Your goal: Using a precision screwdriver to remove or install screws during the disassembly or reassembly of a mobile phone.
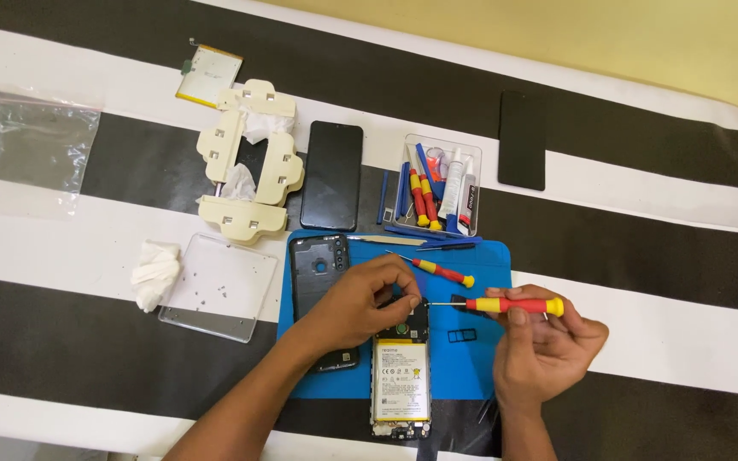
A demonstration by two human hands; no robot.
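Note:
An opened phone (401, 384) with its white battery exposed lies on a blue work mat (463, 358). My left hand (360, 303) rests over the phone's top end, fingertips pinched at the upper edge. My right hand (540, 341) holds a red and yellow screwdriver (506, 305) level, its tip pointing left at the phone's top by my left fingers. The phone's dark back cover (318, 273) lies on the mat to the left, partly under my left wrist.
A second red and yellow screwdriver (442, 271) lies on the mat. A clear box of tools (437, 183), a black phone (332, 175), a cream frame jig (249, 162), a clear tray with screws (219, 286), a crumpled tissue (154, 273), a spare battery (207, 75), a plastic bag (40, 149), a black panel (523, 139).

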